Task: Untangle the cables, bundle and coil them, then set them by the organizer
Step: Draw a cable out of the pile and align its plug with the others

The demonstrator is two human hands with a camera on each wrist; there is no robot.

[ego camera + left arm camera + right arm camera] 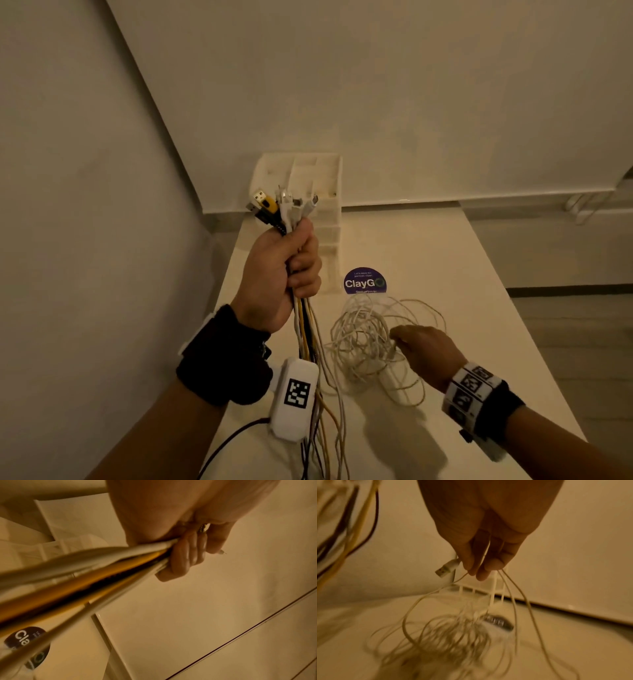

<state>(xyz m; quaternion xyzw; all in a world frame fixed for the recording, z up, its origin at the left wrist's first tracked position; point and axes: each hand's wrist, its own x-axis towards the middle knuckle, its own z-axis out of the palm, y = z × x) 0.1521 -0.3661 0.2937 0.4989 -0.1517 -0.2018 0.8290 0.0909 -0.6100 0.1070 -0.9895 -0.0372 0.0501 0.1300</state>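
My left hand (294,267) is raised above the table and grips a bundle of cables (305,329), white, yellow and black, with their plugs (281,205) sticking up out of the fist. The strands hang down past my wrist; in the left wrist view the cable bundle (85,577) runs taut out of the left hand (185,555). My right hand (421,349) pinches strands of a loose tangle of thin white cable (370,339) lying on the table. In the right wrist view the right hand (479,563) lifts several strands, and a white USB plug (445,570) sits beside the fingers.
A white plastic organizer (308,192) with compartments and drawers stands at the table's far left, against the wall. A round purple ClayGo sticker (364,281) lies on the white table (462,281) between the organizer and the tangle. A wall runs close along the left.
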